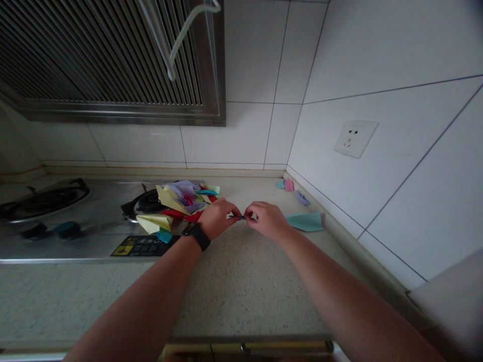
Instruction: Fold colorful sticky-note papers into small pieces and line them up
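Above the speckled countertop [241, 281], my left hand [219, 217] and my right hand [267, 219] meet, fingertips almost touching. Both pinch a small, thin piece of folded blue-green paper [242, 217], mostly hidden by the fingers. A black watch [199, 236] is on my left wrist. To the left of my left hand lies a heap of folded coloured paper [183, 190] in purple, yellow, red and blue, partly over the stove. Just beyond my right hand rests a light teal sheet of paper [307, 221], its left end covered by the hand.
A gas stove [101, 211] with black burners takes up the left side, beneath a range hood [113, 108]. Small folded papers, pink [289, 184] and purple [302, 197], lie by the right wall. A power socket [355, 138] is set in the tiles.
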`<act>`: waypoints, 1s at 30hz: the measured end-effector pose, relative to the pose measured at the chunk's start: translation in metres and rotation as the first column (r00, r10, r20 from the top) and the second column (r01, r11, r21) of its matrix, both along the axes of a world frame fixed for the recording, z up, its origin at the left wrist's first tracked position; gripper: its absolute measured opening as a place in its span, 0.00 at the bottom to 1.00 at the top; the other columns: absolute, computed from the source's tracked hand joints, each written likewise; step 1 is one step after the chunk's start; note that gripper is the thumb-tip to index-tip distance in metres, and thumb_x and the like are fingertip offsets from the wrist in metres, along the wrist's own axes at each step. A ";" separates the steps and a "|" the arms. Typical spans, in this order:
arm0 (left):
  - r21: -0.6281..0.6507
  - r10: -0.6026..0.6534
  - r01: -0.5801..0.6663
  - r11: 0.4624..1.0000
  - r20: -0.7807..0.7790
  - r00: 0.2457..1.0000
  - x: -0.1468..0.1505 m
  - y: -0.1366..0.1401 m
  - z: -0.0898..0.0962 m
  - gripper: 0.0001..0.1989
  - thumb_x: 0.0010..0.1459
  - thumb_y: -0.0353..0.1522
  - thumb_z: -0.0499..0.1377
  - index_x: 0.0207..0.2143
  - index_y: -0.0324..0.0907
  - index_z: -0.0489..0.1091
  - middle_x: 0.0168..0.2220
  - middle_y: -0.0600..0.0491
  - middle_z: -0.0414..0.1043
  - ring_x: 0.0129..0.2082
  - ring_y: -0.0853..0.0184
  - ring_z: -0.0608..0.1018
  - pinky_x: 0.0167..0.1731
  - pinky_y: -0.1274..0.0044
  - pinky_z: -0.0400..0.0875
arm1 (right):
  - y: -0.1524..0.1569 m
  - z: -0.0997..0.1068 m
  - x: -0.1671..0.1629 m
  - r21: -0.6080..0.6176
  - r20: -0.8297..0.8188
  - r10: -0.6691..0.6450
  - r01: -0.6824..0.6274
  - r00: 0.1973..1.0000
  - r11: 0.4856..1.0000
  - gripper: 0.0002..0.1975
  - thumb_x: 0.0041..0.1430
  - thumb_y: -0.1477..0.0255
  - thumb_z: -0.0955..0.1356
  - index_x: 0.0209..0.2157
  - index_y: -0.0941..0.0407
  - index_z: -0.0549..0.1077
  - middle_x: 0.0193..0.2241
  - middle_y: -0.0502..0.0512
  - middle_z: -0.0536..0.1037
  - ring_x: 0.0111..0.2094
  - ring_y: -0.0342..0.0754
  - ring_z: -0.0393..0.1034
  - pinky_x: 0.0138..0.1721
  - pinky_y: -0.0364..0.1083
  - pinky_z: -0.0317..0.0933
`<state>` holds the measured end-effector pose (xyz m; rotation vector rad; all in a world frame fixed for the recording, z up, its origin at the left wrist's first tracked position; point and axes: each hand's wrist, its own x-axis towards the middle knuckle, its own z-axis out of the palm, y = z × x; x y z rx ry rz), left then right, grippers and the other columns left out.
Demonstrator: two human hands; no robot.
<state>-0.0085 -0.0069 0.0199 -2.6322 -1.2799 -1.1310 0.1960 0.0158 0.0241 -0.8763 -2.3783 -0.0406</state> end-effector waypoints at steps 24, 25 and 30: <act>0.026 -0.083 0.083 0.996 0.013 0.996 0.001 -0.001 -0.003 0.03 0.54 0.32 0.64 0.28 0.44 0.76 0.28 0.54 0.75 0.32 0.67 0.72 0.37 0.73 0.65 | -0.001 0.003 -0.002 0.035 0.018 0.118 -0.119 0.993 0.992 0.04 0.50 0.78 0.68 0.29 0.56 0.71 0.29 0.51 0.73 0.33 0.44 0.66 0.37 0.42 0.57; 0.021 -0.080 0.080 0.997 0.013 0.997 0.001 -0.001 -0.003 0.03 0.54 0.32 0.64 0.28 0.44 0.76 0.28 0.55 0.75 0.32 0.67 0.73 0.37 0.73 0.65 | -0.001 0.003 -0.001 0.029 0.020 0.121 -0.121 0.992 0.992 0.04 0.51 0.78 0.68 0.30 0.55 0.71 0.29 0.51 0.73 0.33 0.44 0.66 0.37 0.42 0.57; 0.003 0.014 -0.014 1.000 0.059 0.998 -0.001 0.001 -0.003 0.02 0.53 0.32 0.65 0.30 0.44 0.75 0.29 0.55 0.75 0.31 0.67 0.72 0.32 0.76 0.64 | -0.003 0.006 0.000 0.014 -0.067 0.064 -0.063 0.996 0.998 0.03 0.57 0.75 0.66 0.34 0.55 0.70 0.32 0.52 0.74 0.36 0.45 0.66 0.39 0.43 0.58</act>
